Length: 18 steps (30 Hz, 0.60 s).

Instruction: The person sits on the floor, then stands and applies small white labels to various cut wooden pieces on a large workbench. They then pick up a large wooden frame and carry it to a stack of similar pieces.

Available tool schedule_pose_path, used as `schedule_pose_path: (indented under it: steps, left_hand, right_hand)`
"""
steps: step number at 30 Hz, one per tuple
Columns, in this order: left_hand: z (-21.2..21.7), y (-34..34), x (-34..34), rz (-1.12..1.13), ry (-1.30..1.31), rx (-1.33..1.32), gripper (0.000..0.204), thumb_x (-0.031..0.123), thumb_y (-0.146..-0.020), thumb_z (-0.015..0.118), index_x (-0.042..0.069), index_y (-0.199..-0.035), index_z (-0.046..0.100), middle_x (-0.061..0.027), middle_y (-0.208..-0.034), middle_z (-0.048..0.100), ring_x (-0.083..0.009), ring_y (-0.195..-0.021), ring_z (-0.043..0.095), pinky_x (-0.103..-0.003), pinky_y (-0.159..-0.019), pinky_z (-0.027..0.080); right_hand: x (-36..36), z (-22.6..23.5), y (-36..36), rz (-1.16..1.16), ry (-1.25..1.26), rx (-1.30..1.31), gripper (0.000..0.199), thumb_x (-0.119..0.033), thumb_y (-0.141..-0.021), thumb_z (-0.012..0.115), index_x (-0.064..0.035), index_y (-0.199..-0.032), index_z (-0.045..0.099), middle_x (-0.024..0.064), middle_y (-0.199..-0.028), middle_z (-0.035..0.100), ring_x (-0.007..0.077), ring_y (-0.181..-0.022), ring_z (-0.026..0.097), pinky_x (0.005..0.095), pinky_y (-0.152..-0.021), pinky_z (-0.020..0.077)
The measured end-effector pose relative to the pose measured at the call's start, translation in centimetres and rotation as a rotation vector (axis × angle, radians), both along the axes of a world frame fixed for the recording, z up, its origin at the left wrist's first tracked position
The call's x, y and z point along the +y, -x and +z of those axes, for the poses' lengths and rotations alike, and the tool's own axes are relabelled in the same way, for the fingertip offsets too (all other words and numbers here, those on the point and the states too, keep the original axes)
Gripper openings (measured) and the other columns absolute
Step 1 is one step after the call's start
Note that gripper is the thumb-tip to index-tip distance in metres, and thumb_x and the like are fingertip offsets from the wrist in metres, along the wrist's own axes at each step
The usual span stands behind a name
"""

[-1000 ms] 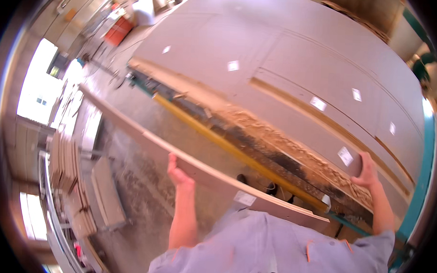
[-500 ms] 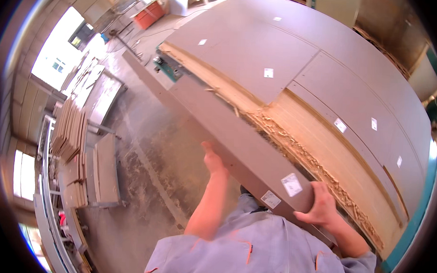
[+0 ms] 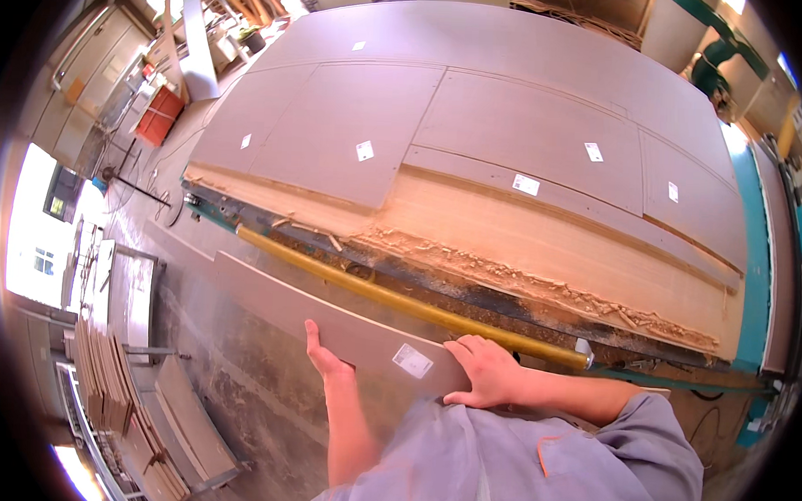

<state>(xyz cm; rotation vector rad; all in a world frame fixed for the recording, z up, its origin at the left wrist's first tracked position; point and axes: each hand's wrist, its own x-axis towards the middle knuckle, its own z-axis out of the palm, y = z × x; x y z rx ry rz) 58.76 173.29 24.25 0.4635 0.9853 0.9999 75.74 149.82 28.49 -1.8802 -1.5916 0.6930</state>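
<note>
Grey-brown panel: a long narrow board strip (image 3: 328,323) with a small white label near its near end, held roughly level over the dusty workshop floor (image 3: 229,377), just off the near edge of the saw table.
Left hand: left hand (image 3: 324,354) cups the strip's outer long edge, thumb up against it, fingers hidden beneath, so their spread cannot be told.
Right hand: right hand (image 3: 489,370) lies on the strip's near corner, fingers close together and curled over its end.
Change: a second ago the strip stood on edge with the hands far apart; half a second ago it was already tipped flat with the hands nearer; now they sit close together at one end, and it has swung away from the table.
Meaning: judged from this, the strip is free of the table and fully carried.
Saw table: large sheets (image 3: 529,122) lie on it; sawdust and splinters line its near edge behind a yellow rail (image 3: 399,303).
Lower left: stacked offcuts on a rack (image 3: 113,391).
</note>
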Motion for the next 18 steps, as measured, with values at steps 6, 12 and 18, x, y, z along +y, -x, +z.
schedule_pose_path:
  steps: [6, 12, 18]
  left_hand:
    - [-0.7, 2.3, -0.4, 0.018, -0.063, -0.033, 0.049, 0.044, -0.087, 0.051, 0.004, -0.116, 0.051, -0.0088, -0.110, 0.056, -0.0256, -0.100, 0.053, -0.038, -0.085, 0.044]
    - [1.5, 4.5, -1.4, 0.064, -0.129, 0.018, 0.053, 0.044, -0.086, 0.051, 0.004, -0.121, 0.048, -0.0114, -0.115, 0.054, -0.0292, -0.103, 0.053, -0.043, -0.087, 0.044]
    - [1.7, 5.3, -2.6, -0.006, -0.192, -0.048, 0.061, 0.048, -0.085, 0.049, 0.008, -0.131, 0.041, -0.0128, -0.127, 0.047, -0.0326, -0.113, 0.047, -0.050, -0.094, 0.040]
  right_hand:
    - [-3.3, -6.7, -21.1, -0.675, 0.071, -0.299, 0.059, -0.023, -0.078, 0.060, 0.0005, -0.128, 0.041, 0.0228, -0.128, 0.045, 0.0369, -0.121, 0.041, 0.0425, -0.103, 0.0320]
    - [-14.5, -11.0, -33.3, -0.793, 0.407, -0.593, 0.066, -0.017, -0.070, 0.060, -0.0036, -0.130, 0.037, 0.0157, -0.132, 0.038, 0.0311, -0.126, 0.033, 0.0434, -0.105, 0.0286]
    - [-14.7, -6.2, -33.2, -0.559, 0.674, -0.480, 0.065, -0.027, -0.070, 0.064, -0.0088, -0.129, 0.040, 0.0135, -0.128, 0.042, 0.0318, -0.124, 0.035, 0.0423, -0.105, 0.0286]
